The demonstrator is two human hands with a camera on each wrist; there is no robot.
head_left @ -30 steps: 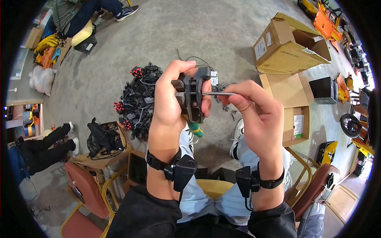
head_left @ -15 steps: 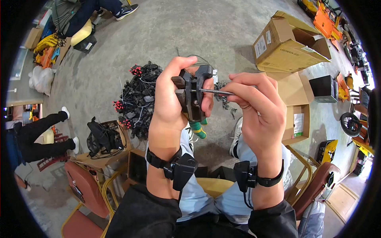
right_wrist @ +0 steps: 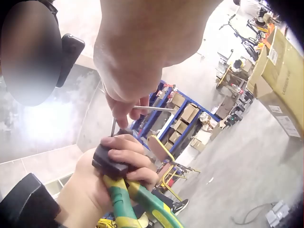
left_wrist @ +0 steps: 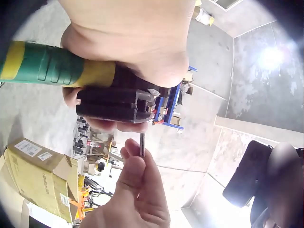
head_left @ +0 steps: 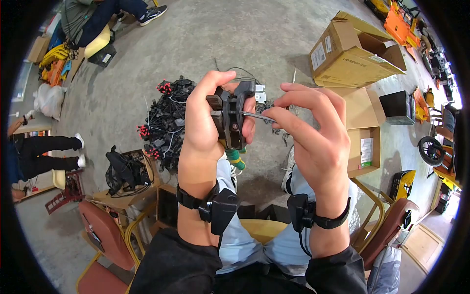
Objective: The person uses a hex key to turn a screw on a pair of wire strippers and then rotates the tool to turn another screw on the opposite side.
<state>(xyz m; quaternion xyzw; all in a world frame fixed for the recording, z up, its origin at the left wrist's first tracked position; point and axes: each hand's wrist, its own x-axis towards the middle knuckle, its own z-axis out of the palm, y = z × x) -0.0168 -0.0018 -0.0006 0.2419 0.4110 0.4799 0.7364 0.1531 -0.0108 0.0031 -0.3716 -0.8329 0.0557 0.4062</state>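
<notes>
My left hand (head_left: pixel 200 117) grips a black slotted block-like part (head_left: pixel 234 120) in front of me. Green and yellow plier handles (right_wrist: pixel 126 202) come out from under that part, within the same grip in the right wrist view. Between the fingertips of my right hand (head_left: pixel 318 122) is a thin metal hex key (head_left: pixel 258 116), bent in an L. Its short end meets the side of the black part, as the left wrist view also shows. The long leg (right_wrist: pixel 154 109) sticks out past my fingers in the right wrist view. The plier jaws are hidden.
A pile of black parts with red tips (head_left: pixel 171 122) lies on the floor at left. Cardboard boxes (head_left: pixel 350 59) stand at right. Chairs (head_left: pixel 105 235) flank me on both sides, and a black bag (head_left: pixel 127 169) rests at left. Two other people are at the left edge.
The hex key has turned from nearly level to slanting, and my right fingers have spread and shifted round it. My left hand keeps its grip. A person at far left has moved.
</notes>
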